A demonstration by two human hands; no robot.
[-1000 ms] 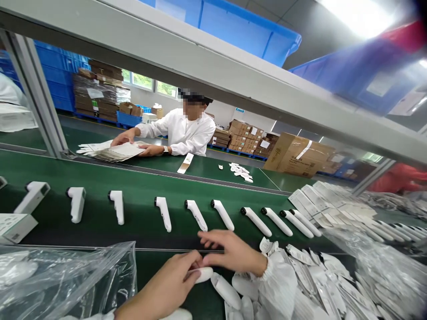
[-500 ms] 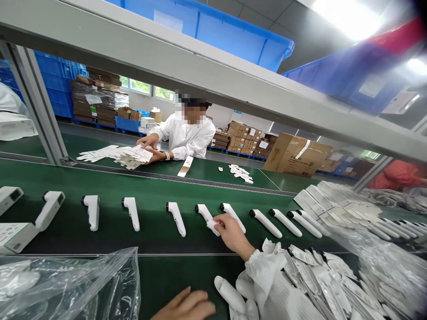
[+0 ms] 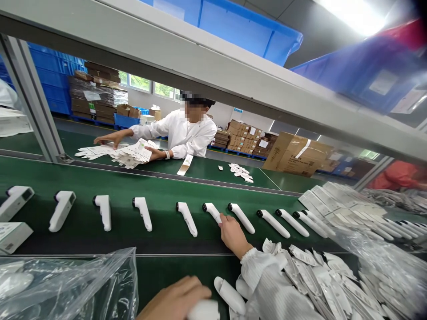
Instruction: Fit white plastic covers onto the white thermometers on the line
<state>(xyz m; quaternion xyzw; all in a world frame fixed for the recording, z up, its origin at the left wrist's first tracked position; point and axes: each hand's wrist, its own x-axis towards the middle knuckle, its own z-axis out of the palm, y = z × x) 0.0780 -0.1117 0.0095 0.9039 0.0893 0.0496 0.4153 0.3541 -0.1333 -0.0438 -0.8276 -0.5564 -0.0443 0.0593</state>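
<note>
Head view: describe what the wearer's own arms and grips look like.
The right grip is ungloved, its arm in a loose white sleeve with fine lines and a gathered cuff. The left grip is also ungloved, slightly blurred; its sleeve is out of frame.

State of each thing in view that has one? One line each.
Left hand: curled over a white part; blurred, grip unclear.
Right hand: at the handle of a white device; grip unclear.
Leftmost device: lying on the green belt, screen dark.
White box: closed on visible sides.
Clear bag: crumpled, white pieces inside.
Loose white parts: heaped.
Flat white cards: overlapping.
</note>
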